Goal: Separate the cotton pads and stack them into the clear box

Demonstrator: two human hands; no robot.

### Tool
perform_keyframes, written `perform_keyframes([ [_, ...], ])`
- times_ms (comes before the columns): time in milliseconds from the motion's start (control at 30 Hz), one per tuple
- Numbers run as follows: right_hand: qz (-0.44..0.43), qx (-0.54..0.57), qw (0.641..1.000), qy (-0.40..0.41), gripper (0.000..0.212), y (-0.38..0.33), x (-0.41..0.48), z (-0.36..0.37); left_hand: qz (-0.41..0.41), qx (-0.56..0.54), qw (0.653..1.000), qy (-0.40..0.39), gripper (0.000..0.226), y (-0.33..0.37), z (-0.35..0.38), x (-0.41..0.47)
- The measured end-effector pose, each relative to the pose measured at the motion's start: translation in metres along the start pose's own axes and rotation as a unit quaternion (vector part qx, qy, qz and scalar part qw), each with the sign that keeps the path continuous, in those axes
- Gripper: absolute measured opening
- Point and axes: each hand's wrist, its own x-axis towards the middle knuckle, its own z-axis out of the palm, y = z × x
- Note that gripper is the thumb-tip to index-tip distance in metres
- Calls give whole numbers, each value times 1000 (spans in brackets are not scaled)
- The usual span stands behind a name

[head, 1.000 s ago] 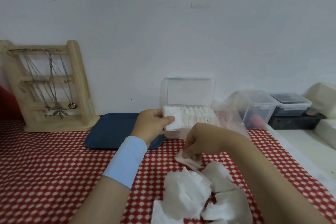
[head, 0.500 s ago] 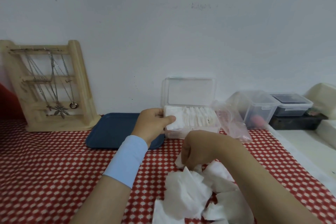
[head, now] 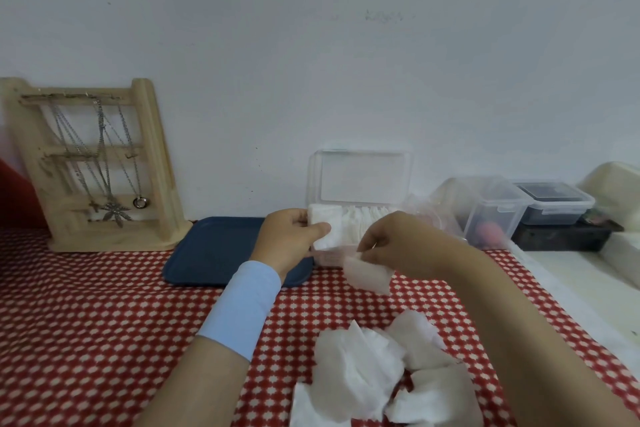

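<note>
Left hand (head: 289, 241) grips white cotton pad stack (head: 349, 224) in clear plastic box (head: 363, 177); right hand (head: 398, 246) pinches loose square white pad (head: 369, 276). Insert upright beside left thumb, edges aligned.

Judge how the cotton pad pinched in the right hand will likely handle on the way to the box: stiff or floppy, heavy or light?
Probably floppy: the cotton pad hangs limp below the pinch of the right hand. Likely very light, since a fingertip grip carries it. It may crumple easily, as the loose pads on the cloth lie creased and bent.
</note>
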Motion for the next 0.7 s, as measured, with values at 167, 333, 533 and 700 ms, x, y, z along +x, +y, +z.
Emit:
perform_keyframes([
  [167, 25, 18, 993, -113, 28, 7, -6, -8, 6, 16, 1000, 0, 12, -1, 2, -1],
  [333, 33, 42, 998, -31, 6, 10, -5, -10, 8, 27, 1000, -2, 19, 0, 3, -1],
  [533, 8, 72, 997, 32, 7, 6, -5, -9, -24, -99, 994, -41, 16, 6, 4, -3],
  [700, 33, 101, 994, 24, 2, 1, -5, -6, -56, -227, 965, -123, 23, 17, -1, -7],
])
